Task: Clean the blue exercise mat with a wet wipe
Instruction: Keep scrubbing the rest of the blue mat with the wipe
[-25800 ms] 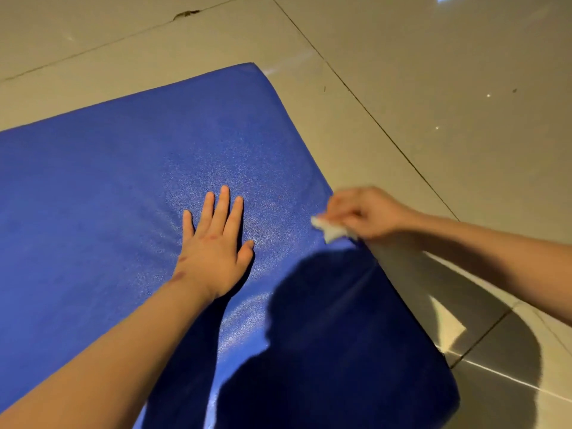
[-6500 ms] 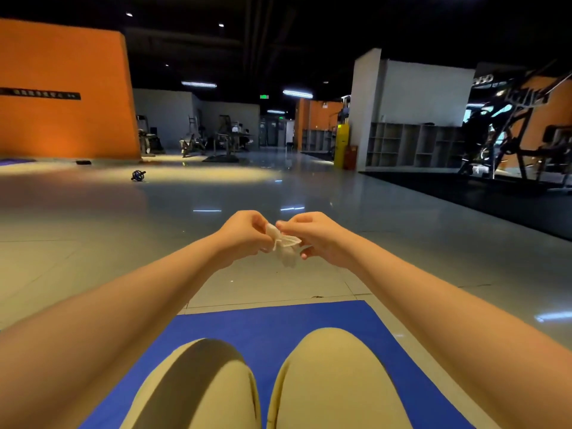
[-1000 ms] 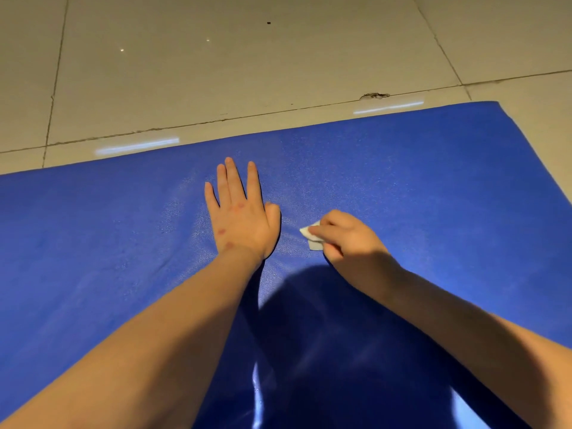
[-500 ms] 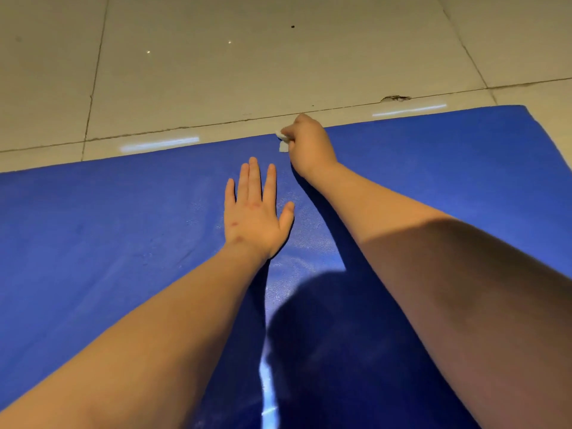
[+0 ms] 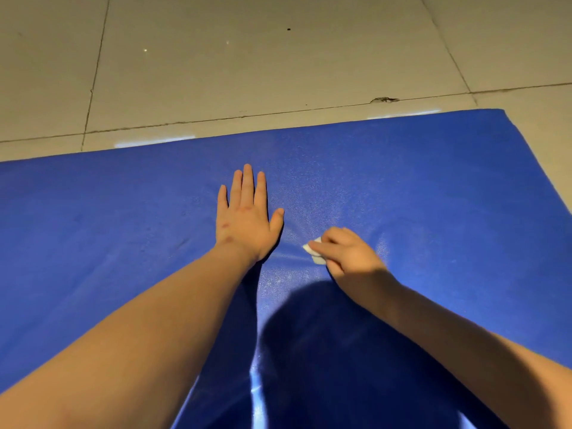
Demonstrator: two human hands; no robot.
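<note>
The right hand (image 5: 348, 253) has its fingers curled round the wipe (image 5: 315, 252), pinching it against the mat (image 5: 439, 187). Only a small white corner of the wipe shows past the fingertips. It sits just right of the left hand (image 5: 247, 219), level with the base of its thumb and close to it without touching. The left hand lies flat with straight fingers, holding nothing, and presses the mat down.

Half a second ago the right hand was well beyond the left hand's fingertips, at the mat's far edge. Now it is drawn back beside the left hand's thumb, about where it was a second ago. The left hand has not shifted on the mat. That reads as one full stroke out and back along the strip right of the left hand.

The mat right of the left hand has a faint sheen, probably damp from the wipe. Left of the left hand it looks duller, so that part likely remains to be done. Beyond the left hand lies tiled floor (image 5: 247, 63).
</note>
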